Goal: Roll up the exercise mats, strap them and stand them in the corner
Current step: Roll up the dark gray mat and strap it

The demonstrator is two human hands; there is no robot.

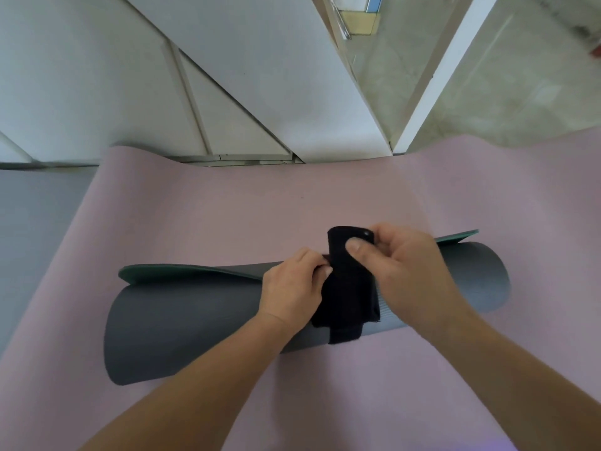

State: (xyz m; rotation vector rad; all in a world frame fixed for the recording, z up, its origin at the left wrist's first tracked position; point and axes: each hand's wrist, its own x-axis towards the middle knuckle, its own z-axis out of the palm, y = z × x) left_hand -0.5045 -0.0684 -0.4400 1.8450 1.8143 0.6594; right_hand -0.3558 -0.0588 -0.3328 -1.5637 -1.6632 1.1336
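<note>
Right hand (403,265) pinches black strap (348,288); left hand (292,288) grips it on rolled mat (195,317).

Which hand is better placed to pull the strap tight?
Probably the right hand: it pinches the raised free end of the black strap, while the left hand holds it against the rolled mat.

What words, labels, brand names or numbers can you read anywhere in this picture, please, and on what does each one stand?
There is no readable text in this view.
Black strap, pinched by the left hand and the right hand: no print, only a small round stud near its end.
Rolled grey mat: no lettering.
Pink mat under it: no lettering.
White wall panels: blank.
</note>
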